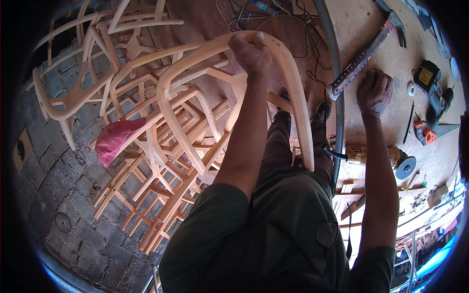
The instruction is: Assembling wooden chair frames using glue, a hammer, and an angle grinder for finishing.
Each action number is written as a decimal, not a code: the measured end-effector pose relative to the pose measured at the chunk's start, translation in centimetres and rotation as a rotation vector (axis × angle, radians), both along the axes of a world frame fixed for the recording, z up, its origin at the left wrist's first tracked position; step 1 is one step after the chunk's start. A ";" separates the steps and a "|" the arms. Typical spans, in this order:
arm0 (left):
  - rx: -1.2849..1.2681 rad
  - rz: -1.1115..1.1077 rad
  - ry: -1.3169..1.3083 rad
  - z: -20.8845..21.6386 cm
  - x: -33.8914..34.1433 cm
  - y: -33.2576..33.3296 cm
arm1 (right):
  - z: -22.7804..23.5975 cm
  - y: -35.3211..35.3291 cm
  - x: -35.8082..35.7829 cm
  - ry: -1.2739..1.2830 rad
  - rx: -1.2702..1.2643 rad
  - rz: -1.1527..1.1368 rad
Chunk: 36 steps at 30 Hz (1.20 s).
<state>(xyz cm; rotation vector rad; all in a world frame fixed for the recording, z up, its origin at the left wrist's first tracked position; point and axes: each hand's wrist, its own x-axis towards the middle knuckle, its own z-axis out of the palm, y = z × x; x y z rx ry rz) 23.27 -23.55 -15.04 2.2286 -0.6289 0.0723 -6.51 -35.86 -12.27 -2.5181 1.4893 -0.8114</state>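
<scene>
The curved wooden frame [299,88] is left of the workbench [354,29], its far bend grasped by the left hand [251,52]. Other wooden frames [155,151] crowd its left side; the bench's grey edge [337,73] runs along its right. Over the bench, the right hand [375,93] is clenched, contents hidden, near a hammer [360,62]. Open board separates hammer and drill [435,100], whose yellow label [426,75] is too small to read.

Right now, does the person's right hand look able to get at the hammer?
Probably yes: the right hand is close beside the hammer, with only bare bench showing between them. The hand is curled, though, and I cannot tell whether it holds something.
</scene>
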 end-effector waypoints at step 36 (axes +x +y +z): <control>-0.520 0.424 1.118 1.6 -2.2 -1.8 | 0.1 -0.1 -0.1 -0.015 0.012 0.010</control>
